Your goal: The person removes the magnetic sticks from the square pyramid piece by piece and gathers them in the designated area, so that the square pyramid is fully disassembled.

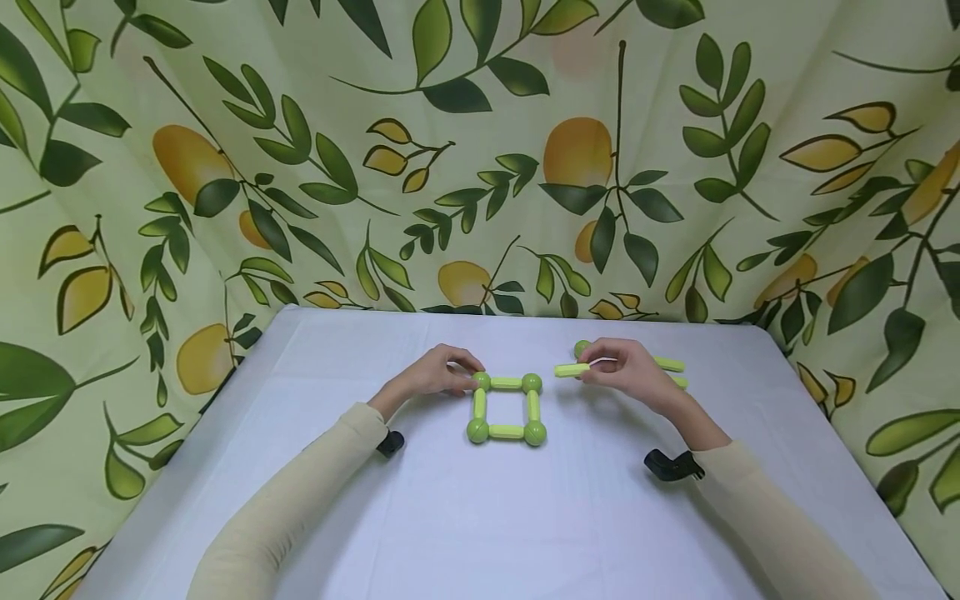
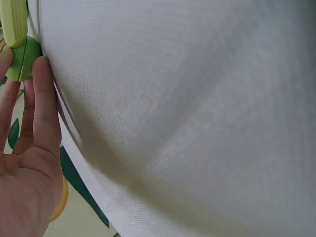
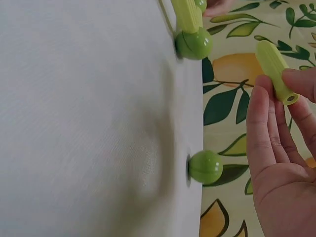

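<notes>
A square of four green balls and four yellow-green sticks (image 1: 507, 407) lies on the white table (image 1: 480, 517). My left hand (image 1: 467, 377) holds the square's far-left corner ball (image 1: 481, 381) between its fingertips; in the left wrist view the fingers (image 2: 42, 94) lie against this ball (image 2: 23, 60), with a stick (image 2: 14, 22) joined to it. My right hand (image 1: 594, 368) pinches a loose yellow-green stick (image 1: 572, 369) just right of the square, above the table. The right wrist view shows that stick (image 3: 273, 69) in the fingertips (image 3: 259, 106). A loose green ball (image 1: 582, 348) (image 3: 205, 167) lies just behind.
Two more yellow-green sticks (image 1: 669, 364) lie on the table to the right of my right hand. A leaf-and-lemon patterned cloth (image 1: 480, 167) hangs behind and on both sides of the table. A corner ball of the square (image 3: 194, 43) shows in the right wrist view.
</notes>
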{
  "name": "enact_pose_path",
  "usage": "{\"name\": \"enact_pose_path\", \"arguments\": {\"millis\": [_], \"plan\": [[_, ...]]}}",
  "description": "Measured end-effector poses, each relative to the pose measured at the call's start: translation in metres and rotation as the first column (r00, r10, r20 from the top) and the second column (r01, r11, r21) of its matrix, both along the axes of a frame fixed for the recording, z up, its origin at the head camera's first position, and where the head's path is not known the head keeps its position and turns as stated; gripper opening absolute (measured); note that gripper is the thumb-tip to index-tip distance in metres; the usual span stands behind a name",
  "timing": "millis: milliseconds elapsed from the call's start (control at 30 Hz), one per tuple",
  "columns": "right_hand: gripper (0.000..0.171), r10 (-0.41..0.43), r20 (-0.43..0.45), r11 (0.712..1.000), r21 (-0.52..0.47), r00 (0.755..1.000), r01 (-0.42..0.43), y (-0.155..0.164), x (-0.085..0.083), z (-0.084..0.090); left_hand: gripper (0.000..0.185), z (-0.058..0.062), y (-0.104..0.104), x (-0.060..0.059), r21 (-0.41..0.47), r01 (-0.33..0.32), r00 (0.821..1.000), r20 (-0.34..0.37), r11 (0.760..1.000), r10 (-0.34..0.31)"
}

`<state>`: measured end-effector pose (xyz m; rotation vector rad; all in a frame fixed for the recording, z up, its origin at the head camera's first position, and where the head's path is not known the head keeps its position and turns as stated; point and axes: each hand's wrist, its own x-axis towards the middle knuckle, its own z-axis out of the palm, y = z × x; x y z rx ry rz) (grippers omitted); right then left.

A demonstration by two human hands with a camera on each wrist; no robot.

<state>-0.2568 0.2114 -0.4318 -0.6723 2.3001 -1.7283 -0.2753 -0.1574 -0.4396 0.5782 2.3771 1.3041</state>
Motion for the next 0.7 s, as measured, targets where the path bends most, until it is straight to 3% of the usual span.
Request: {"name": "enact_pose_path", "arguments": {"millis": [333, 433, 567, 700], "plan": [[0.026, -0.065, -0.034, 0.998, 0.023, 0.997, 0.066, 0.042, 0.013, -0.001, 0.027, -0.003, 0.001, -0.001, 0.024, 0.006, 1.0, 0.008, 1.0, -0.006], [0.027, -0.099, -0.05, 0.993, 0.061, 0.994, 0.102, 0.056, 0.018, 0.0, 0.026, 0.01, 0.004, 0.007, 0.021, 0.012, 1.0, 0.006, 1.0, -0.013], [0.027, -0.14, -0.064, 0.983, 0.11, 0.988, 0.146, 0.073, 0.026, 0.001, 0.026, 0.011, 0.004, 0.007, 0.01, 0.005, 1.0, 0.0, 1.0, -0.005], [0.026, -0.165, -0.092, 0.974, 0.14, 0.982, 0.177, 0.09, 0.033, -0.002, 0.027, 0.0, 0.002, 0.001, -0.004, 0.0, 1.0, -0.006, 1.0, 0.0]]}}
